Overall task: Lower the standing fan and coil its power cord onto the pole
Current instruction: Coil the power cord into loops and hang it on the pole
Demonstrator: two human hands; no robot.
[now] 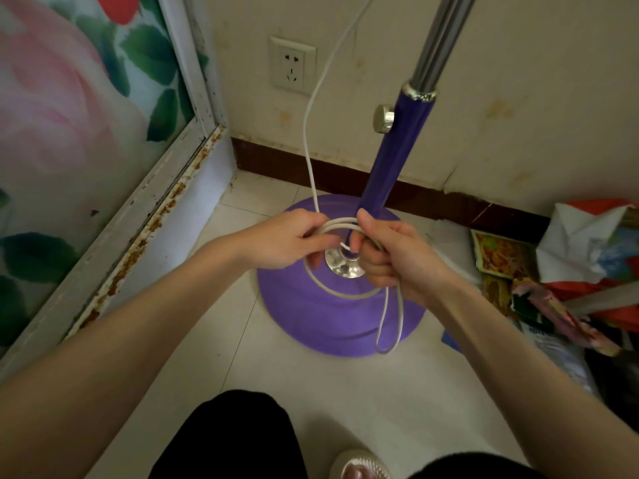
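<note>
The fan pole (383, 157) stands upright on a round purple base (311, 316), which sits on the pale tiled floor (311, 392) close to the wall (518, 98). The lower part of the pole is purple, the upper part is bare metal, and a round knob (383, 118) sticks out on the side just below the joint. A shiny metal plate (342, 266) surrounds the foot of the pole.

The white cord (307, 133) comes down from above, left of the pole, and passes into the left hand (287, 240). The fingers of this hand are closed around the cord, just beside the foot of the pole. From there the cord makes several loops around the bottom of the pole. One wider loop lies on the base in front of the metal plate.

The right hand (397, 257) is on the other side of the pole, its fingers shut on the loops, with the thumb pointing up against the pole. Below this hand a narrow loop of cord hangs down over the front edge of the base.

A wall socket (293, 65) is on the wall to the left of the pole. A panel with a flower picture (69, 115) stands at the left. Some bags and packets (553, 271) lie on the floor at the right. At the bottom, dark trousers (235, 437) and a shoe (359, 464) are visible.
</note>
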